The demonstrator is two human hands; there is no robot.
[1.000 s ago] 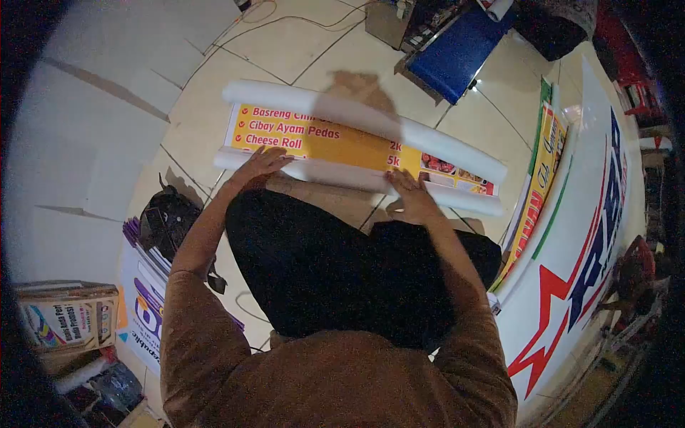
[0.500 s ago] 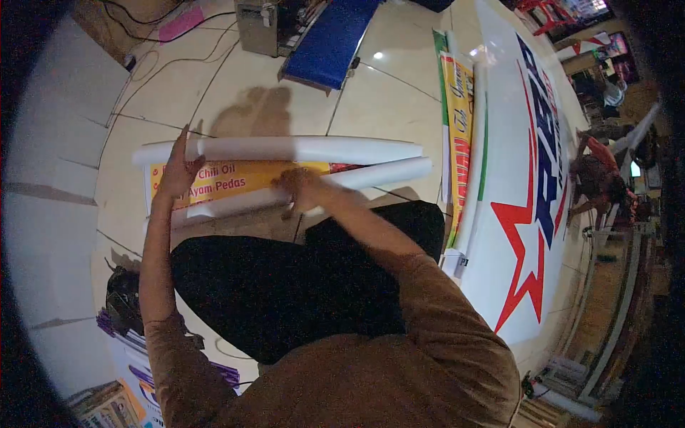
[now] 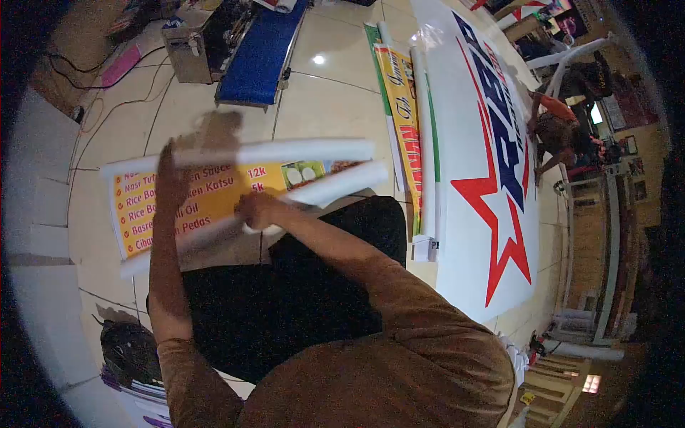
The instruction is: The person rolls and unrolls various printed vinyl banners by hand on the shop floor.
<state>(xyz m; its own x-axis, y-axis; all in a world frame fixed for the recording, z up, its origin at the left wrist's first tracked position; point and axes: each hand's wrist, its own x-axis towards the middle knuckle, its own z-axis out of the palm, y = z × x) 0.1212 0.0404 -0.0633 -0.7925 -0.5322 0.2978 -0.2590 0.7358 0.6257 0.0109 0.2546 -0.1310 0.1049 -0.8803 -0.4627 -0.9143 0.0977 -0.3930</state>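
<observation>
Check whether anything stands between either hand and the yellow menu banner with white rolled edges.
Nothing visible: the left hand reaches across the yellow banner, and the right hand is at its near white roll; blur hides exact contact.

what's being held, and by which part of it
Probably the banner: the right hand looks curled at its near roll, about midway along. The left hand crosses the far roll; blur hides whether it grips.

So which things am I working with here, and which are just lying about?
In use, it seems:
yellow menu banner
left hand, over it
right hand, at its near roll

Lying about:
black bag
pink item
narrow side banner
</observation>
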